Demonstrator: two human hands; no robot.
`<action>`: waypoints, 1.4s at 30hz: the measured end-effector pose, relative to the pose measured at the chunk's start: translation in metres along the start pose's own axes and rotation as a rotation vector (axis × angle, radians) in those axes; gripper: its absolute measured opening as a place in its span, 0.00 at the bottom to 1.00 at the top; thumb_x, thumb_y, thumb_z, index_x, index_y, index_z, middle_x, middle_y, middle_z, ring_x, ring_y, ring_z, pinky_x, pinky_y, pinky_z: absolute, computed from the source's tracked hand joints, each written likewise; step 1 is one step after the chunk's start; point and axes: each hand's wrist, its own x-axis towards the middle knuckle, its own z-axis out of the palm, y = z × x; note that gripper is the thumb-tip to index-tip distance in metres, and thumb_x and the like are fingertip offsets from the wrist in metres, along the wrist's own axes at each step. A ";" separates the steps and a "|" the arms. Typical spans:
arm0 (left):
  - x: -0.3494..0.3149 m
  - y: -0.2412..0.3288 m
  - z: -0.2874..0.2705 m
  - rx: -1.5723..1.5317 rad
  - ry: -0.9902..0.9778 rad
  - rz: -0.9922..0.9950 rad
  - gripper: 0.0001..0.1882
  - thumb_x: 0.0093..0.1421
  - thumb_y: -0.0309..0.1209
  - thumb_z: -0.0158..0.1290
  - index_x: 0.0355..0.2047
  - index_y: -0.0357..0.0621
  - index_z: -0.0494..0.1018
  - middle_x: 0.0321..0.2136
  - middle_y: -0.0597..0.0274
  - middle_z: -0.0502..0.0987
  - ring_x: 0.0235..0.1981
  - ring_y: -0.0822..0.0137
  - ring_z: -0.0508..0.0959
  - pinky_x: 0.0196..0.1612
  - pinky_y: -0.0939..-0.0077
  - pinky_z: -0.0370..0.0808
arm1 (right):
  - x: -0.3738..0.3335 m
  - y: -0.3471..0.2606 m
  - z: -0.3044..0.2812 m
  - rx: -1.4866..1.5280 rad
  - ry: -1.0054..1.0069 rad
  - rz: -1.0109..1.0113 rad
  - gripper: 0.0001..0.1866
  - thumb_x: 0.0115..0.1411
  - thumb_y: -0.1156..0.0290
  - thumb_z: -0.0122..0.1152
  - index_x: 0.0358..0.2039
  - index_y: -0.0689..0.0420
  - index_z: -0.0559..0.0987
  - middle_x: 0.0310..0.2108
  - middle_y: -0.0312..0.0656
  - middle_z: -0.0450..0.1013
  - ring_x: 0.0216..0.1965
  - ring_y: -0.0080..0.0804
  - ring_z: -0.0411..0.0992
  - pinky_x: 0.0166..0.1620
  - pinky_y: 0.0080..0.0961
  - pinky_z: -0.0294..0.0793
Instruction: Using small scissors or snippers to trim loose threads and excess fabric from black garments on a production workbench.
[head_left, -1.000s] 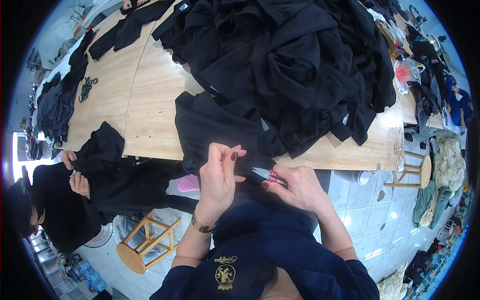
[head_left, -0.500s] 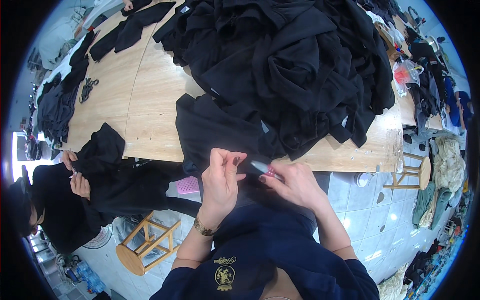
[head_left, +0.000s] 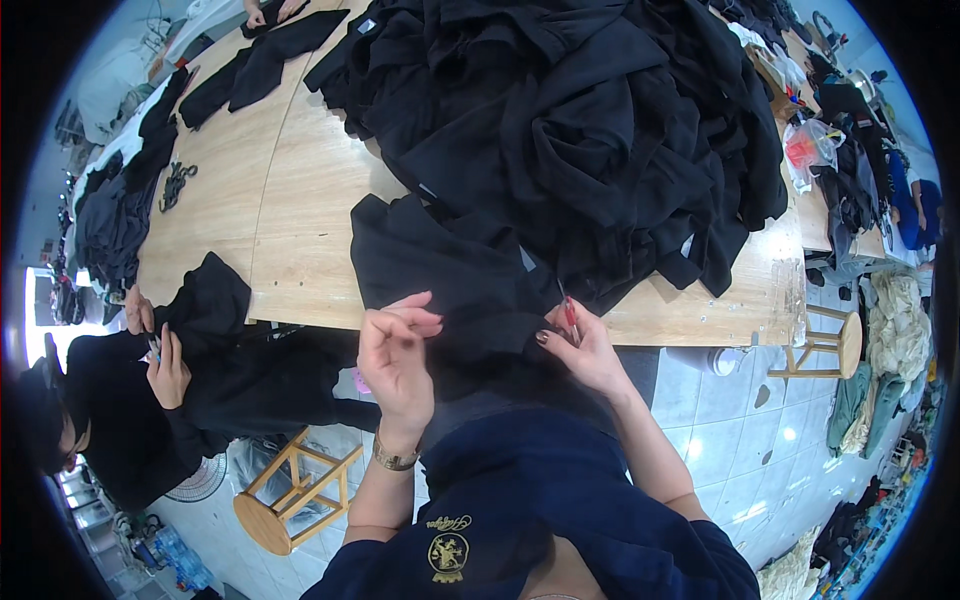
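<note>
A black garment (head_left: pixel 430 250) hangs over the near table edge toward my lap. My right hand (head_left: pixel 588 350) is closed round small red-handled thread snips (head_left: pixel 571 318), their dark, thin tip directed away from me; its thumb lies at the black cloth. To the left, my left hand (head_left: pixel 398 355) is raised above the cloth, fingers apart and bent to the right, with nothing visible in them. A bracelet circles that wrist. Beyond both hands rises a big heap of black garments (head_left: pixel 600 130), a few small pale labels showing on it.
The wooden table (head_left: pixel 305 230) carries dark scissors (head_left: pixel 178 186) and flat black pieces (head_left: pixel 262 65). At left, a person in black (head_left: pixel 120 400) handles black cloth; another person's hands show at the far left. Wooden stools (head_left: pixel 265 520) stand left and right, with a white tub (head_left: pixel 715 360) under the table.
My left hand has moved left, away from my right, and its fingers have spread. The snips have swung from pointing left to pointing away from me.
</note>
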 end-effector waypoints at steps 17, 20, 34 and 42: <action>0.006 -0.007 0.026 0.522 -0.007 0.400 0.11 0.43 0.10 0.53 0.26 0.38 0.71 0.30 0.54 0.77 0.32 0.62 0.79 0.37 0.76 0.74 | 0.005 -0.038 0.012 -0.064 0.067 -0.158 0.08 0.55 0.82 0.54 0.35 0.60 0.67 0.33 0.35 0.63 0.34 0.17 0.61 0.39 0.15 0.63; 0.004 -0.006 0.027 0.496 -0.005 0.461 0.12 0.43 0.09 0.53 0.26 0.39 0.71 0.30 0.54 0.76 0.33 0.59 0.79 0.36 0.74 0.75 | 0.014 -0.046 0.018 0.259 0.110 -0.325 0.09 0.55 0.79 0.57 0.34 0.61 0.67 0.33 0.35 0.64 0.32 0.17 0.61 0.35 0.15 0.62; -0.008 -0.009 0.042 0.375 0.032 0.128 0.19 0.50 0.21 0.58 0.42 0.36 0.66 0.41 0.50 0.73 0.41 0.63 0.76 0.47 0.76 0.69 | 0.026 -0.042 0.034 0.739 0.079 -0.165 0.18 0.53 0.81 0.61 0.25 0.52 0.58 0.32 0.38 0.69 0.33 0.17 0.66 0.38 0.16 0.68; -0.011 -0.014 0.047 0.220 0.085 0.007 0.23 0.48 0.17 0.58 0.43 0.38 0.61 0.36 0.50 0.76 0.39 0.63 0.78 0.47 0.73 0.70 | 0.029 -0.047 0.026 0.354 0.190 -0.368 0.09 0.56 0.84 0.50 0.38 0.61 0.67 0.32 0.36 0.68 0.33 0.16 0.66 0.39 0.14 0.68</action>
